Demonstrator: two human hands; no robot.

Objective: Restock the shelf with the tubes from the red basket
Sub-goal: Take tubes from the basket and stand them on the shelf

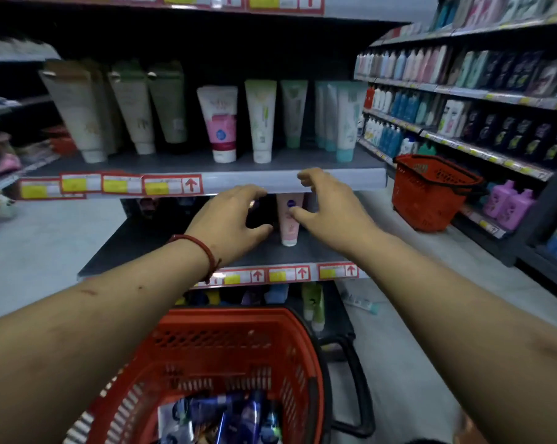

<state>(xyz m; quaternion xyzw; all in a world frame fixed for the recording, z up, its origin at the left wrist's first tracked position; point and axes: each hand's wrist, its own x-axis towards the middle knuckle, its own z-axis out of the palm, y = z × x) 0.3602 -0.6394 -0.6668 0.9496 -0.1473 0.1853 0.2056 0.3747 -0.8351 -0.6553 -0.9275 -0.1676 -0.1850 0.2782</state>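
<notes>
Head view, as it reaches my remote station. Both forearms extend forward over the red basket (pixel 238 344) towards the middle shelf (pixel 142 245). The left grip (pixel 229 222) is held knuckles up, its fingers arched in a C with the thumb underneath. Its fingertips pass beneath the front lip of the upper shelf (pixel 350 179) and are hidden there. The gap between fingers and thumb is dark, so I cannot tell whether it pinches anything. A red cord bracelet (pixel 203 251) circles the left wrist.

The right grip (pixel 328 206) is spread, with its fingers apart and lightly bent. The forefinger lies in front of the upper shelf's lip, and the thumb tip touches a pink tube (pixel 290 224). This tube stands cap down on the middle shelf, between the two grips.

The tubes still to be shelved (pixel 235 415), blue and dark, lie heaped in the bottom of the red basket, directly below the arms. Pale tubes (pixel 261 123) stand cap down in a row on the upper shelf. A second red basket (pixel 431 193) sits on the floor to the right, beside the neighbouring shelving.
</notes>
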